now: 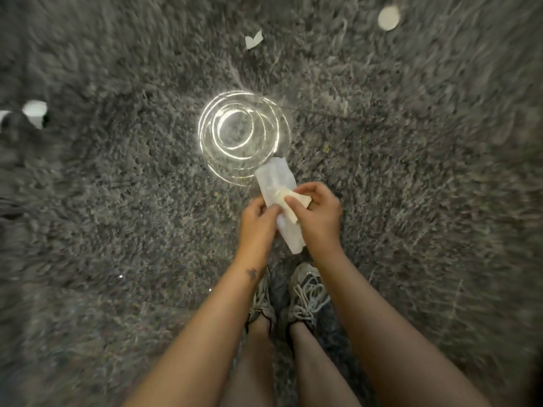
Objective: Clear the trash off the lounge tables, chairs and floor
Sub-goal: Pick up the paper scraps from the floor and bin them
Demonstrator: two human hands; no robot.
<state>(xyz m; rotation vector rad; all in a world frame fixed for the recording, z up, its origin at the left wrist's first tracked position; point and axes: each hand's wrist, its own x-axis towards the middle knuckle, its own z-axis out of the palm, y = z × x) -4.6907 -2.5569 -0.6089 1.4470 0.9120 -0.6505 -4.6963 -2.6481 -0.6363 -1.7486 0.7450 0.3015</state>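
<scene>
Fingers [308, 189] of the left hand [258, 221] and right hand [318, 214] are pinched on a wrapper [276, 177] held over the rug [117, 201], so one piece is judged gathered, while a clear cup [244, 136], scrap [253, 40], disc [388, 18] and white cup [35, 111] are left lying there.

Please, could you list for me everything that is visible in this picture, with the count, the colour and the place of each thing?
carpet: one, grey, shaggy, fills the view
clear plastic cup: one or a stack (cannot tell), transparent, centre
white wrapper: one, white, in both hands, far end over the cup's near rim
cream scrap: one, cream, against the wrapper
paper scrap: one, white, on the carpet, top centre
round disc: one, white, top right
blurred white pieces: two, white, left edge
shoes: two, grey, laced, bottom centre
left hand: one, holds the wrapper
right hand: one, pinches the cream scrap
</scene>
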